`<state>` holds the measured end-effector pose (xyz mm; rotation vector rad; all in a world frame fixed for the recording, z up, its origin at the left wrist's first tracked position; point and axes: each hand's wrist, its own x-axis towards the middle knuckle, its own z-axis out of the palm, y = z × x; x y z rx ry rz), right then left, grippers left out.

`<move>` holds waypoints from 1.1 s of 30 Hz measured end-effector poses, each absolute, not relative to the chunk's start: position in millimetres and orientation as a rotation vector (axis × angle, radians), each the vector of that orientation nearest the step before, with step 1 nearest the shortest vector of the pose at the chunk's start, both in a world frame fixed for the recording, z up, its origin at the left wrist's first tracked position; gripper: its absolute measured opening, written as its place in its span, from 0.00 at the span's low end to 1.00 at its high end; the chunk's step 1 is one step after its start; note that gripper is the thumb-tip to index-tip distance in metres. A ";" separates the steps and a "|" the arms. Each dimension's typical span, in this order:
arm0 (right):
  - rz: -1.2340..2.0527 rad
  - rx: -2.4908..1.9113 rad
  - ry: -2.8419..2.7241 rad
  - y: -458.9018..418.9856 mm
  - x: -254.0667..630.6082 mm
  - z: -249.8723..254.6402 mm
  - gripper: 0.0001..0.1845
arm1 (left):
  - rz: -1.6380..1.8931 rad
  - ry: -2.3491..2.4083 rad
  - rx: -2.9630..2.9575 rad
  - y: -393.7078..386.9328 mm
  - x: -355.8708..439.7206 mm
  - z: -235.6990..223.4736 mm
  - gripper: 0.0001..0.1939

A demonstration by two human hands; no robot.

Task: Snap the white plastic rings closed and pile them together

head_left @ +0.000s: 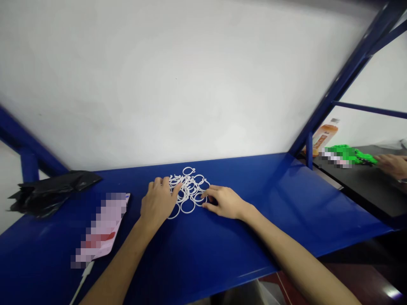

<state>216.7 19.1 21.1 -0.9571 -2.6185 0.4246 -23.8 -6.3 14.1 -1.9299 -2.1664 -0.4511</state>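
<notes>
A loose pile of white curtain rings [187, 206], each with a small eyelet where that can be made out, lies on the blue tabletop [203, 254]. Over the left side of the pile rests my left hand [158, 198], its thumb stretched apart from the fingers across some rings. At the right edge, my right hand [226, 202] has its fingers bent and its thumb apart from them, with the fingertips at the outermost rings. Neither hand visibly grips a ring. Both palms are hidden.
Left of my arm lies a phone [104, 228] with a white cable [83, 277]. A black plastic bag [54, 192] is at the far left. On a dark table to the right are an orange drink bottle [326, 135], a green bundle [346, 153] and another person's hand [392, 165].
</notes>
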 end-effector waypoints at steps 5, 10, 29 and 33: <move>0.412 -0.922 -2.686 18.3 215.3 21.5 0.06 | -0.732 -2.007 -2.006 -1.5 -23.8 9.1 0.24; 0.390 -0.966 -2.642 20.1 218.9 25.0 0.08 | -0.844 -1.670 -2.259 -6.9 -11.9 8.5 0.17; 0.202 -1.178 -2.494 28.5 220.5 18.9 0.08 | -0.701 -1.287 -2.657 -12.6 13.5 -8.9 0.11; 0.099 -1.188 -2.538 30.1 222.3 19.8 0.10 | -0.691 -1.248 -2.644 -12.2 13.3 -9.0 0.11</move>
